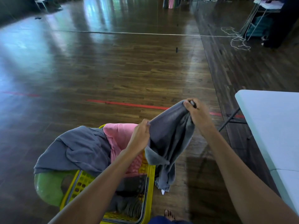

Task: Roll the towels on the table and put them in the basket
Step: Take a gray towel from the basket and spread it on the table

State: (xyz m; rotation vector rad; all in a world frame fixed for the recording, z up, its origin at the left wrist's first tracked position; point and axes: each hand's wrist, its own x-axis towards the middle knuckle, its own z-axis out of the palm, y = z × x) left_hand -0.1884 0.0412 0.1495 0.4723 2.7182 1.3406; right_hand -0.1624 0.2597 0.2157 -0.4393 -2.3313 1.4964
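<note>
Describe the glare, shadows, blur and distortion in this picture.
Head view: bluish glare washes over the wooden floor at upper left; a dark shadow lies on it beside the table; the far corners look soft while the grey towel is sharp; the wide-angle lens stretches the forearms near the bottom edge.

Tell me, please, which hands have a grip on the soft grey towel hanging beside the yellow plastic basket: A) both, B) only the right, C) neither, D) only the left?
A: the left hand and the right hand each pinch the top edge of the soft grey towel, holding it up.
</note>
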